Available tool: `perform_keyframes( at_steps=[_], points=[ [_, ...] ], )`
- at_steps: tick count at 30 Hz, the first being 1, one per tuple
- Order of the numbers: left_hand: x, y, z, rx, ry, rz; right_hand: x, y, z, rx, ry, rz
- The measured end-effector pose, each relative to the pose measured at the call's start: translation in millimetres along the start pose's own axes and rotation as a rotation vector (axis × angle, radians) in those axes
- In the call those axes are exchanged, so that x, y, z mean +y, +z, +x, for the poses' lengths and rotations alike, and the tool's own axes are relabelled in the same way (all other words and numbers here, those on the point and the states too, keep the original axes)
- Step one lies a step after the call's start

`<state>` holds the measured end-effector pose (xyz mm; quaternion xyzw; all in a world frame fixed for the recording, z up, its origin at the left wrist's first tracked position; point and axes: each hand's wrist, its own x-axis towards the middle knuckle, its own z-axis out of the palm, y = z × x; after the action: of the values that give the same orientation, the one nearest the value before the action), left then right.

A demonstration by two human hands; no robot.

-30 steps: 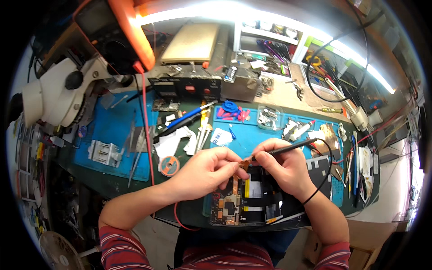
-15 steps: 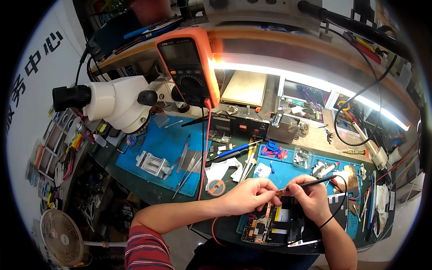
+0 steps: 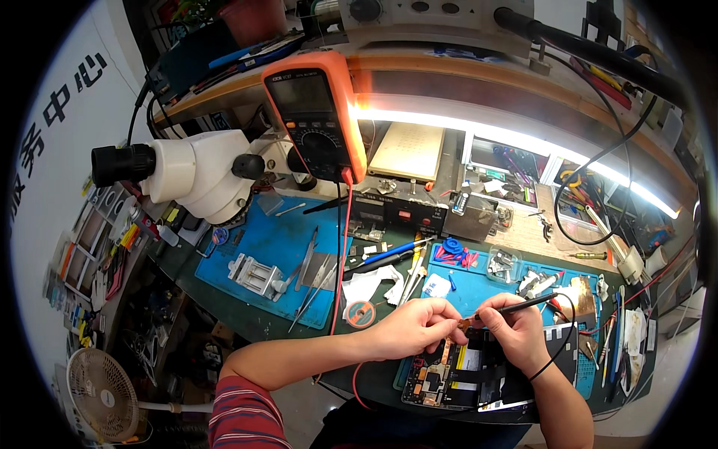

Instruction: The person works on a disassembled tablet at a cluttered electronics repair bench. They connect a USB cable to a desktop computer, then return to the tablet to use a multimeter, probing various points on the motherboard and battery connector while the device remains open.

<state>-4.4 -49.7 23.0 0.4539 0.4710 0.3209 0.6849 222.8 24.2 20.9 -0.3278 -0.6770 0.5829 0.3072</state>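
Note:
My left hand (image 3: 422, 323) is closed in a pinch at a small copper-coloured piece (image 3: 464, 325), whose kind I cannot make out. A black pen-shaped tool (image 3: 527, 302) with a thin black cord is gripped in my right hand (image 3: 516, 333); its working end points left toward that piece, and the tip is hard to see. Below both hands lies an opened tablet-like device (image 3: 431, 378), its circuit board, dark flex cables and yellow-labelled parts exposed. My fingers cover part of its upper edge.
An orange multimeter (image 3: 346, 120) stands behind, its red and black leads hanging down. To the left are a white microscope (image 3: 198, 168), a small metal vise (image 3: 256, 275) and tweezers (image 3: 309, 254) on a blue mat. A solder spool (image 3: 360, 314) lies near my left forearm.
The whole view has shifted slightly. Both hands stay at the same spot above the device, with the pen-shaped tool and the small piece still held close together.

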Motion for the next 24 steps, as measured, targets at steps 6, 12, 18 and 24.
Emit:
perform_keyframes(
  at_steps=[6,12,18,24],
  points=[
    [-1.0,-0.3,-0.2,0.003,0.002,-0.006,-0.6,-0.4,0.4,-0.007,0.000,-0.002],
    [1.5,0.1,-0.5,0.002,-0.002,0.002,-1.1,0.0,0.1,-0.004,-0.001,0.012],
    [2.1,2.1,-1.9,0.018,0.022,-0.023,1.2,-0.3,0.3,-0.006,-0.001,0.017],
    [0.4,1.0,-1.1,0.017,0.024,-0.015,-0.5,-0.5,0.5,-0.010,-0.003,0.006]
  ],
)
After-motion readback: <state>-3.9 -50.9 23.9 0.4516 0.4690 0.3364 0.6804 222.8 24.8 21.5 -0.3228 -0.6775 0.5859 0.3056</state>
